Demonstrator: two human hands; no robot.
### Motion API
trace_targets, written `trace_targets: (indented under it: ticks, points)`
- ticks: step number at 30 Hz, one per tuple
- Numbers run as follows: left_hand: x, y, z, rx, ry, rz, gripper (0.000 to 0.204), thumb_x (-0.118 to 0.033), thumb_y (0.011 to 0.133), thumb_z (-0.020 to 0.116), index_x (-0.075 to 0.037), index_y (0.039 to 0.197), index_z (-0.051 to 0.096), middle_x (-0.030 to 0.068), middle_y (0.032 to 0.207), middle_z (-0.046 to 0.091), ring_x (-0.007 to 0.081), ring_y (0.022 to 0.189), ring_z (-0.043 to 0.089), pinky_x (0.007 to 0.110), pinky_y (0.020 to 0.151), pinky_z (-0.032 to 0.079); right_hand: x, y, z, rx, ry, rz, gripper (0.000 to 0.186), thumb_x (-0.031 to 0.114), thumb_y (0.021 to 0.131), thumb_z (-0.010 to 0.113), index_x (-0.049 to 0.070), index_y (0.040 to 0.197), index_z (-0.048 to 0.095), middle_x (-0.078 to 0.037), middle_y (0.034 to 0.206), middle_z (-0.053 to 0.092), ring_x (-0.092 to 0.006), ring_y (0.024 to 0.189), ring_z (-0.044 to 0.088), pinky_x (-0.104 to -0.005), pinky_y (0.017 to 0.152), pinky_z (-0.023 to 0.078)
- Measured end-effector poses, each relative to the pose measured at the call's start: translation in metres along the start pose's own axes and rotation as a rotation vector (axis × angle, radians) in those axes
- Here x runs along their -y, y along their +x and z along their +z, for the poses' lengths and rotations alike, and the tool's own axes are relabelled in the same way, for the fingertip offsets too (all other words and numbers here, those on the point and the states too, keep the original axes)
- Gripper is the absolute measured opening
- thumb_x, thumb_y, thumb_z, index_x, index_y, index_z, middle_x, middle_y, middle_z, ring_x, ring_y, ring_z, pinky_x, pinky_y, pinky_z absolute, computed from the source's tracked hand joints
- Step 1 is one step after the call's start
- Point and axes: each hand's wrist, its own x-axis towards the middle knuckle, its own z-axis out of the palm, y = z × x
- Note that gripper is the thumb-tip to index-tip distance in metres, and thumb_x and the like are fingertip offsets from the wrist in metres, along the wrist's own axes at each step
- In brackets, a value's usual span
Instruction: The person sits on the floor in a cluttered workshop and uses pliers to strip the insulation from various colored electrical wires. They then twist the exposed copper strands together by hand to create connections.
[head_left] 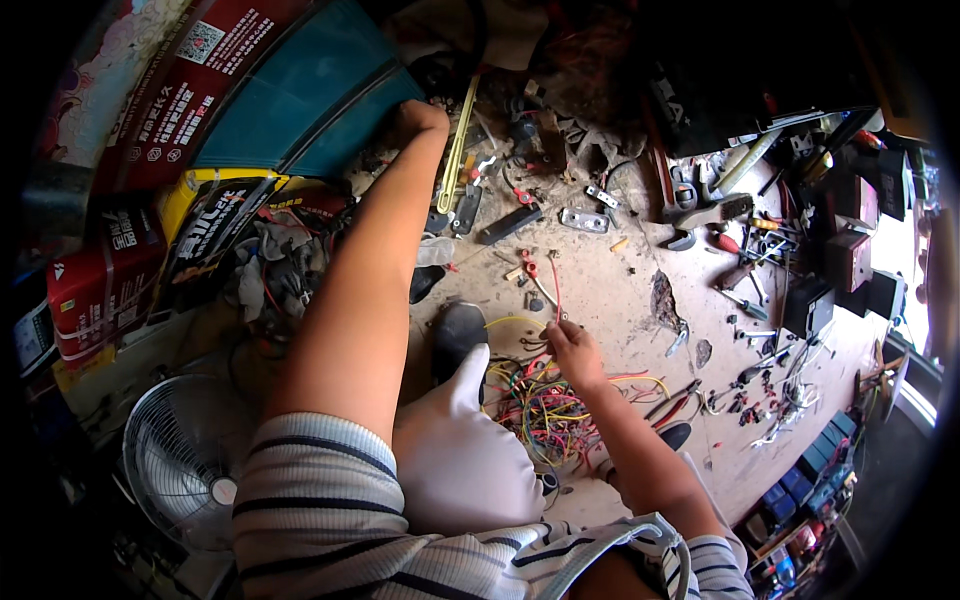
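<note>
My right hand (pixel 573 350) is closed in a pinch on thin electrical wires. A red wire (pixel 557 285) rises from its fingertips, and a yellow wire (pixel 515 321) runs off to the left. Below it, a tangle of coloured wires (pixel 545 405) lies on the floor between my feet. My left arm stretches far forward, putting my left hand (pixel 424 117) beside the corner of a teal box (pixel 310 85). Its fingers are mostly hidden in shadow there. Just right of that hand stands a long yellow-green strip (pixel 461 140).
A black bar-shaped part (pixel 510 225) and a metal plate (pixel 585 220) lie ahead on the floor. Screwdrivers and a red-handled tool (pixel 724 242) are scattered rightward. Red cartons (pixel 105 285) stand at left, above a round fan (pixel 185 455). Dark boxes (pixel 810 300) line the right.
</note>
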Motion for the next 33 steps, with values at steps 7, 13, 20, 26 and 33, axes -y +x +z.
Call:
trace_targets:
  ticks: [7, 13, 20, 26, 33]
  points:
    - [0.013, -0.014, -0.008, 0.192, -0.319, 0.045, 0.040, -0.028, 0.073, 0.071, 0.005, 0.096, 0.064, 0.0201, 0.100, 0.066, 0.0301, 0.092, 0.065, 0.040, 0.085, 0.048, -0.011, -0.006, 0.007, 0.006, 0.067, -0.079, 0.030, 0.028, 0.095, 0.052, 0.001, 0.083, 0.060, 0.002, 0.063, 0.052, -0.0062, 0.057, 0.043, -0.0235, 0.052, 0.035]
    - [0.036, -0.098, -0.080, 0.726, -0.702, 0.225, 0.019, -0.021, 0.081, 0.063, -0.002, 0.079, 0.063, 0.0014, 0.072, 0.059, 0.0098, 0.068, 0.054, 0.026, 0.060, 0.043, 0.011, -0.005, -0.001, -0.030, 0.185, -0.054, 0.028, 0.027, 0.094, 0.053, 0.003, 0.084, 0.063, 0.002, 0.063, 0.052, -0.0049, 0.057, 0.044, -0.0215, 0.052, 0.035]
    - [0.053, -0.132, -0.087, 0.764, -0.821, 0.321, 0.014, -0.016, 0.084, 0.063, -0.002, 0.085, 0.062, -0.0025, 0.073, 0.058, 0.0056, 0.066, 0.051, 0.022, 0.061, 0.042, 0.025, -0.002, -0.007, -0.041, 0.229, -0.090, 0.027, 0.026, 0.094, 0.054, 0.002, 0.085, 0.063, 0.003, 0.063, 0.052, -0.0045, 0.056, 0.043, -0.0208, 0.052, 0.036]
    - [0.052, -0.175, -0.094, 0.660, -0.449, 0.853, 0.009, -0.010, 0.081, 0.064, -0.002, 0.085, 0.061, 0.0039, 0.079, 0.061, 0.0095, 0.065, 0.057, 0.025, 0.058, 0.047, 0.053, -0.001, -0.008, -0.098, 0.322, -0.150, 0.028, 0.026, 0.094, 0.055, 0.002, 0.099, 0.068, 0.004, 0.065, 0.053, -0.0029, 0.056, 0.041, -0.0192, 0.052, 0.033]
    - [0.058, -0.244, -0.097, 0.955, -0.191, 1.129, 0.016, -0.017, 0.077, 0.063, -0.003, 0.082, 0.060, 0.0139, 0.083, 0.060, 0.0318, 0.079, 0.060, 0.040, 0.072, 0.049, 0.083, 0.005, -0.012, -0.192, 0.514, -0.264, 0.029, 0.025, 0.095, 0.054, 0.001, 0.107, 0.065, 0.006, 0.065, 0.049, -0.0029, 0.056, 0.038, -0.0191, 0.051, 0.031]
